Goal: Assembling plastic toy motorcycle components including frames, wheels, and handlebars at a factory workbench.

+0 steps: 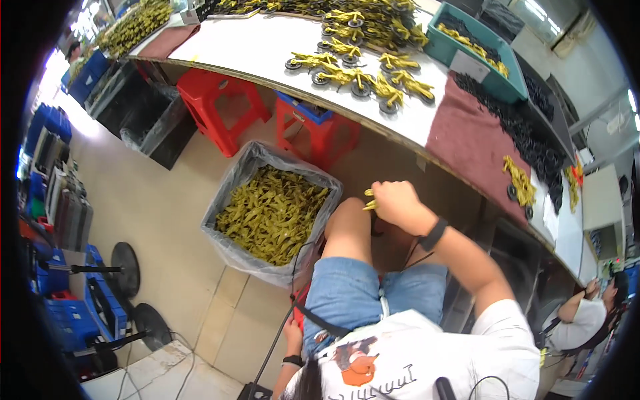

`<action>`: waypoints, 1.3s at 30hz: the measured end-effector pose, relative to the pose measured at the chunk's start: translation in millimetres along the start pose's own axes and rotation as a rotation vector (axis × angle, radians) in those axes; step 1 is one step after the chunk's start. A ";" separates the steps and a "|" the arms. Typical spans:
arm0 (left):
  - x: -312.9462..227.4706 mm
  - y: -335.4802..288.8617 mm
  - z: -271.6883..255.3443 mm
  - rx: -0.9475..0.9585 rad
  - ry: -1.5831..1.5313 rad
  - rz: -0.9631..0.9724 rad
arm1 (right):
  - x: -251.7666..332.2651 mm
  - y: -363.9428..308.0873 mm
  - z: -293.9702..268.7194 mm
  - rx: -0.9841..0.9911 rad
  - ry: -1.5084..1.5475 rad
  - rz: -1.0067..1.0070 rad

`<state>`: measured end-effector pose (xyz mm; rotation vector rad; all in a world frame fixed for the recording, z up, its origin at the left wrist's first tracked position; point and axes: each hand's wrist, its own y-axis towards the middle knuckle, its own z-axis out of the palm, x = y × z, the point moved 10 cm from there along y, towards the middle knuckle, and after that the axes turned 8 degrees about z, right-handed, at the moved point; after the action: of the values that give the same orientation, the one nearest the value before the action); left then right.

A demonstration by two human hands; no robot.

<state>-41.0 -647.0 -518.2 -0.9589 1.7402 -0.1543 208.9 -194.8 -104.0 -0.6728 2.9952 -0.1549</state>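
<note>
My right hand (399,205) is closed above my lap, fingers wrapped round a yellow plastic toy part (369,200). Only the part's ends stick out of the fist. Low at my left hip, my left hand (292,335) is closed on the edge of the red stool (299,312) under me, its fingers partly hidden. To the left of my knees stands a bin lined with clear plastic (223,180), holding a heap of yellow toy parts (273,213).
On the white worktable (247,47) lie yellow toy motorbikes with black wheels (340,73). A teal crate (443,50) and black parts (493,100) sit by a maroon cloth (460,127). Red stools (213,100) stand under the table edge. Another person (580,320) sits at right.
</note>
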 end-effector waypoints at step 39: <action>-749.5 -116.3 275.7 0.503 0.786 1.882 | -276.0 -198.4 -88.8 0.380 1.492 0.453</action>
<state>316.2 -132.7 -9.0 1.4315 2.3954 0.3028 533.9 -247.3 18.7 0.4563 3.9521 -1.8292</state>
